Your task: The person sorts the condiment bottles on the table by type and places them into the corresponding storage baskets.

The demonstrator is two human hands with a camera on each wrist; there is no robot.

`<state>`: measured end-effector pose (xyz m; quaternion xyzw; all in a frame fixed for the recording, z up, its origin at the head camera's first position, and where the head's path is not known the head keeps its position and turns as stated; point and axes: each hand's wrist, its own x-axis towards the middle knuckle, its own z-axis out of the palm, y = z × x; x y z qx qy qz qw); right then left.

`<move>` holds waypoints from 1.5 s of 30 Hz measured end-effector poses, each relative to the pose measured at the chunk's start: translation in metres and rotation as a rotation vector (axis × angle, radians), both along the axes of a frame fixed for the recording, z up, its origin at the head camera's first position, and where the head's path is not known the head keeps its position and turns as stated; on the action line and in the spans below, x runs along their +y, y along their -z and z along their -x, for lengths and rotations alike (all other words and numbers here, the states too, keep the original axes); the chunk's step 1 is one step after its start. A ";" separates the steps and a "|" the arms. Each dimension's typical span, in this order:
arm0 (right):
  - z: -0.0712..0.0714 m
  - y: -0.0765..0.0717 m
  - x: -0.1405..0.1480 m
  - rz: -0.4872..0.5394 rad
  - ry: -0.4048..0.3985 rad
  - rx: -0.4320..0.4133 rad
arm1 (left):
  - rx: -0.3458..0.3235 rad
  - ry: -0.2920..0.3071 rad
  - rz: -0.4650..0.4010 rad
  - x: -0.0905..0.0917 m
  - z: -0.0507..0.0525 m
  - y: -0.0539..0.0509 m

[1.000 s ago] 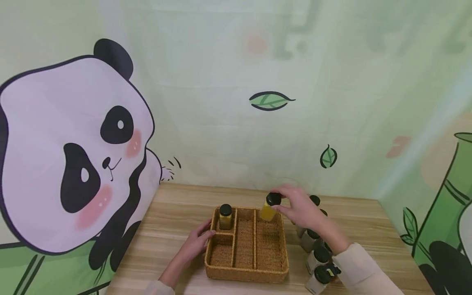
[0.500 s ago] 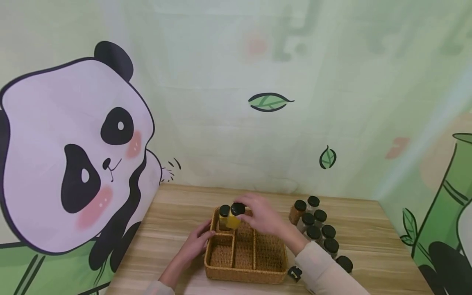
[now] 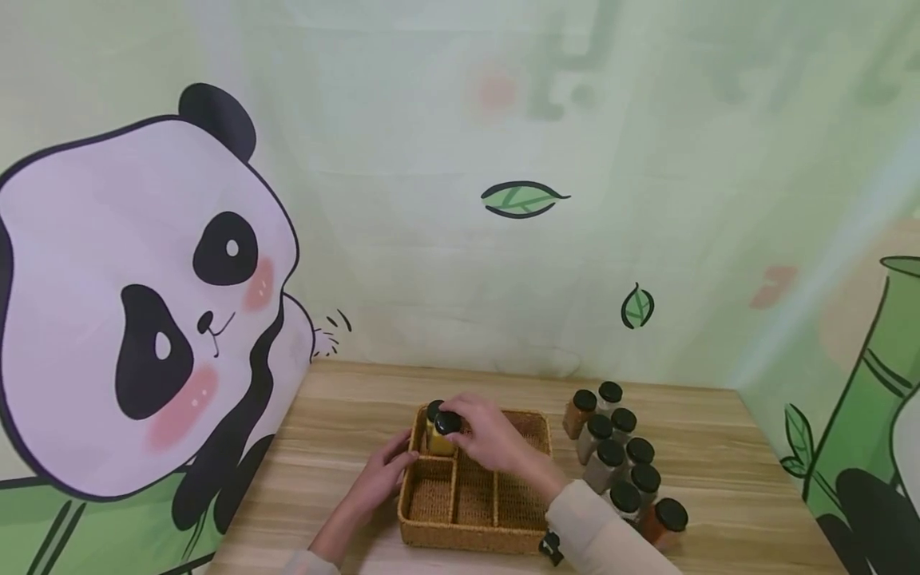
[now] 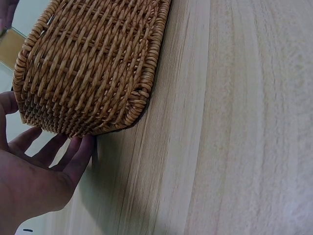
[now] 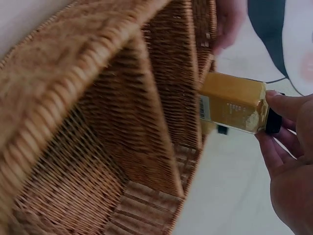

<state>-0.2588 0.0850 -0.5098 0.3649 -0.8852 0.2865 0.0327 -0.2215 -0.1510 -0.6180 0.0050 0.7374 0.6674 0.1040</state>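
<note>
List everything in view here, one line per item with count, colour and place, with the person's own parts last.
Wicker basket: one, brown, on the table, divided into compartments
Held jar: one, yellow with black lid, at the back-left compartment
Stored jar: one, yellow with black lid, in that compartment
Loose jars: nine visible, black lids, reddish-brown or greyish contents, right of the basket
Small object: one, black, beside the right sleeve, unidentifiable
Table: one, light wood-grain, beneath everything
Backdrop: pale green, behind the table, printed with panda, leaves and bamboo
Sleeves: two, off-white, bottom edge
Left hand: one, bare, holding the basket's left side
Right hand: one, bare, gripping the held jar's lid
</note>
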 end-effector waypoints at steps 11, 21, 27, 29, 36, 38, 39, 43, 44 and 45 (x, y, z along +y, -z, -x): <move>0.000 0.025 -0.011 -0.045 0.029 -0.029 | 0.002 0.005 -0.015 0.001 0.001 0.000; -0.003 0.038 -0.016 -0.082 0.063 -0.019 | 0.004 0.008 -0.015 0.002 -0.002 0.000; -0.005 0.042 -0.019 -0.086 0.083 -0.027 | 0.015 0.007 -0.007 0.000 -0.005 -0.001; -0.006 0.042 -0.020 -0.071 0.088 -0.035 | 0.018 0.016 -0.005 0.000 -0.005 -0.002; -0.007 0.033 -0.013 -0.074 0.064 -0.029 | 0.009 0.009 -0.001 -0.001 -0.004 -0.002; -0.008 0.028 -0.006 -0.092 0.049 -0.041 | 0.015 0.007 0.001 -0.001 -0.003 -0.001; -0.008 0.024 -0.001 -0.103 0.042 -0.051 | 0.014 0.003 -0.001 0.000 -0.003 -0.001; -0.008 0.009 0.025 -0.156 0.028 -0.056 | 0.018 -0.014 -0.002 0.001 -0.002 0.000; -0.008 0.003 0.033 -0.168 0.027 -0.053 | 0.017 -0.019 -0.001 0.000 -0.002 0.001; -0.008 -0.002 0.042 -0.173 0.026 -0.060 | 0.018 -0.020 0.000 0.000 -0.002 0.001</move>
